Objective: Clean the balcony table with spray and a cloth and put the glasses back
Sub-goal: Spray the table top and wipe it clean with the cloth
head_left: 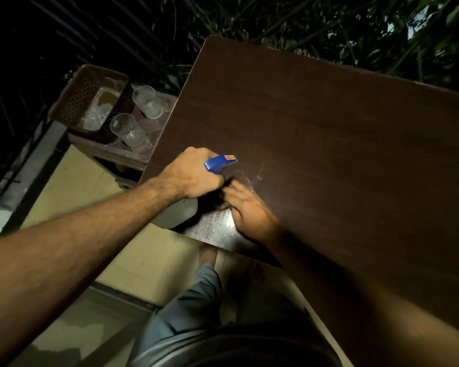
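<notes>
Fingers of the left hand (194, 176) are curled tight round the neck of the spray bottle (219, 164), and that is a full fist, knuckles up, nothing loose about it. Blue trigger head pokes out past the knuckles, a small orange patch at its nozzle end, pointing out over the table top. A pale shape shows just below the fist, the body of the bottle by the look of it, hanging at the table's near corner.

Right hand (245, 205) sits just beside the left, almost touching it, low on the table (329, 133). Its fingers are blurred and partly in shadow; they seem bunched toward something dark under the left fist, but whether they pinch a cloth I cannot tell. Under and near this hand the dark wood surface carries a speckled, wet-looking patch, shining at the near corner. A faint smear runs just beyond it.

Off the table's left edge stands a lower side stand (133, 151). Two clear glasses (147, 102) rest on it, one nearer, one farther, close together but apart. Just left of them sits a brown perforated basket (76, 99). Beyond the far table edge, dark foliage. Below, pale floor tiles and a trouser leg.
</notes>
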